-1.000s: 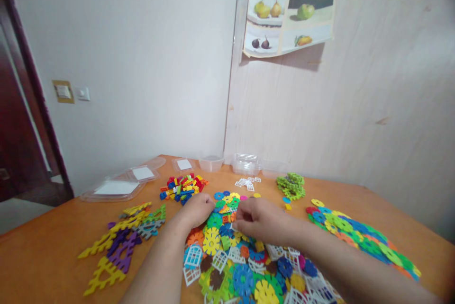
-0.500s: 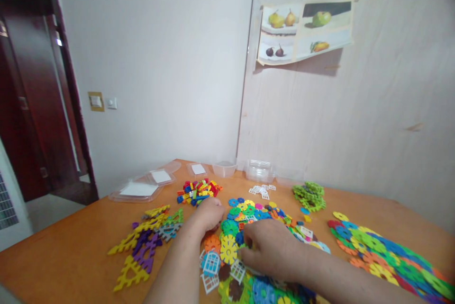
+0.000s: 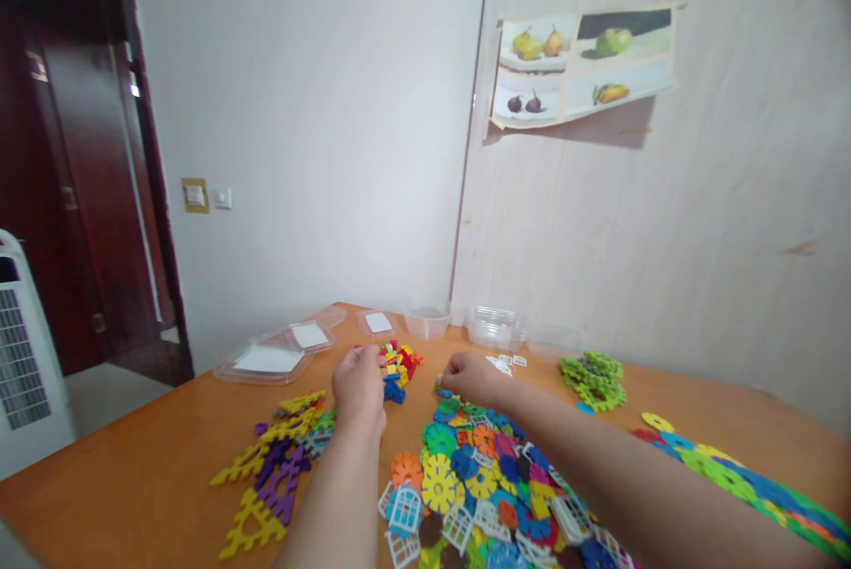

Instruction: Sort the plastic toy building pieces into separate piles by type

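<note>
My left hand (image 3: 359,383) rests with curled fingers on the near side of a small heap of red, yellow and blue bricks (image 3: 401,362). My right hand (image 3: 469,374) lies knuckles up at the far edge of a big pile of coloured flower-shaped discs (image 3: 465,471), just short of several small white window pieces (image 3: 506,362). The fingertips of both hands are hidden, so I cannot tell whether either holds a piece. White and blue window frames (image 3: 405,509) lie at the pile's near left.
Yellow, purple and green jagged pieces (image 3: 272,463) lie left on the orange table (image 3: 133,480). A green heap (image 3: 591,374) and a row of discs (image 3: 731,476) sit to the right. Clear tubs (image 3: 492,327) and lids (image 3: 266,361) line the far edge. A white appliance (image 3: 27,356) stands left.
Both hands have left the middle of the disc pile and moved farther away, the left to the small bricks, the right toward the white window pieces. My head has turned left.
</note>
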`<state>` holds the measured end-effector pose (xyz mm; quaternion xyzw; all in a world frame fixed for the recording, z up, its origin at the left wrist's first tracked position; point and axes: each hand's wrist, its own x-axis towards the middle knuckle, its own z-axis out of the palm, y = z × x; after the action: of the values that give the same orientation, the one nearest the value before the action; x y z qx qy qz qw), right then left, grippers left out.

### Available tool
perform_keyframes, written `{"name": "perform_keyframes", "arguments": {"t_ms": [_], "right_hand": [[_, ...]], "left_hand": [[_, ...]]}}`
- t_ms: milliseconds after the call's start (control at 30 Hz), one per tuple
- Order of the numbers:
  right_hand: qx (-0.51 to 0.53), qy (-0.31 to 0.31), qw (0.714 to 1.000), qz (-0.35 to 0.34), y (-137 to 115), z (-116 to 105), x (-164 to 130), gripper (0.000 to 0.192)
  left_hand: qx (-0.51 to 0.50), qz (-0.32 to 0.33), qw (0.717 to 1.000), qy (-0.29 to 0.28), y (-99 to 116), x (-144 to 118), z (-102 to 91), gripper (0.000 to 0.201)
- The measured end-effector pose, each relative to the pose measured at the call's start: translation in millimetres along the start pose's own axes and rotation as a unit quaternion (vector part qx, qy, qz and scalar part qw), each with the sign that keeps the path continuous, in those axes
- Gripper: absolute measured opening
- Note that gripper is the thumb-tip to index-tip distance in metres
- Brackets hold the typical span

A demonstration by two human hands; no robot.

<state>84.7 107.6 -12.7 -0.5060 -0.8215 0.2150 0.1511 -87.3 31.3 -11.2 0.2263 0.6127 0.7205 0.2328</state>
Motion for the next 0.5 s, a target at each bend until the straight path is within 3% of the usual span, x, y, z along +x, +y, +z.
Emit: {"name": "perform_keyframes", "arguments": {"t_ms": [233, 400, 500], "right_hand": [[-0.065, -0.04, 0.997, 0.018, -4, 13, 52, 0.023], [-0.084, -0.057, 0.994, 0.03, -12, 20, 69, 0.033], [-0.075, -0.034, 0.996, 0.034, -14, 25, 74, 0.033]], "left_hand": [[-0.162, -0.102, 0.979, 0.071, 5, 8, -7.8, 0.023], [-0.221, -0.138, 0.961, 0.089, 8, 6, -8.2, 0.018], [-0.231, -0.148, 0.958, 0.087, 11, 3, -7.6, 0.016]]}}
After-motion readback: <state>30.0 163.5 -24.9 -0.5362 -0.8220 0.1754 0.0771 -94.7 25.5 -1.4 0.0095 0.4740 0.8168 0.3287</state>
